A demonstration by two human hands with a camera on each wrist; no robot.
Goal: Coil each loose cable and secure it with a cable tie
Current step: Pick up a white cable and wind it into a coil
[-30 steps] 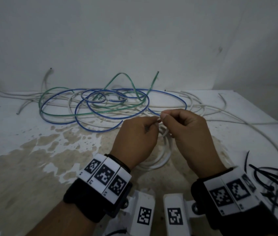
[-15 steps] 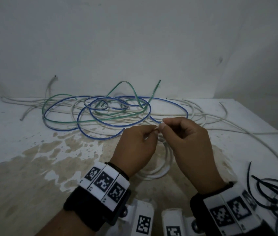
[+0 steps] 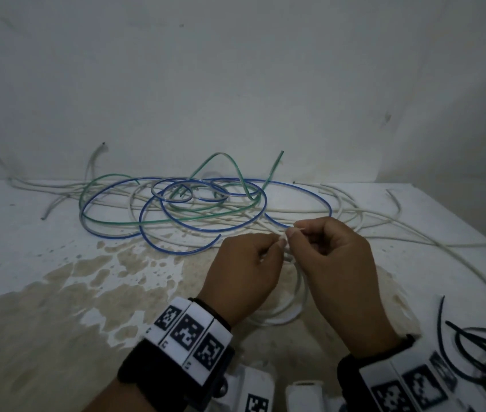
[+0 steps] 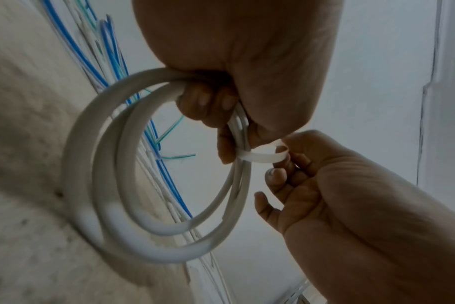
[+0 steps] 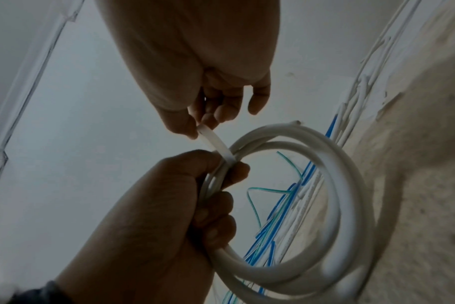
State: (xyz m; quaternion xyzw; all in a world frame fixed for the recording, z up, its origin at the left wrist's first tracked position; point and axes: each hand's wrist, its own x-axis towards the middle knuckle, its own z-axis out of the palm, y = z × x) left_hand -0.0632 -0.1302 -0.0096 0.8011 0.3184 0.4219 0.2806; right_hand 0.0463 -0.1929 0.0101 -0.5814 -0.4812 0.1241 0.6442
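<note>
The scene is seen by the head camera from above and behind the white coil [image 3: 290, 307], facing forward and down across the worktop [image 3: 42, 322] toward the wall. The coil is viewed by the left wrist camera from very close, below and to its left, looking up along the left hand [image 4: 237, 67]. The same coil [image 5: 312, 205] is viewed by the right wrist camera from very close on its other side. The coil, both hands and the loose cables beyond are shared by all three views.
</note>
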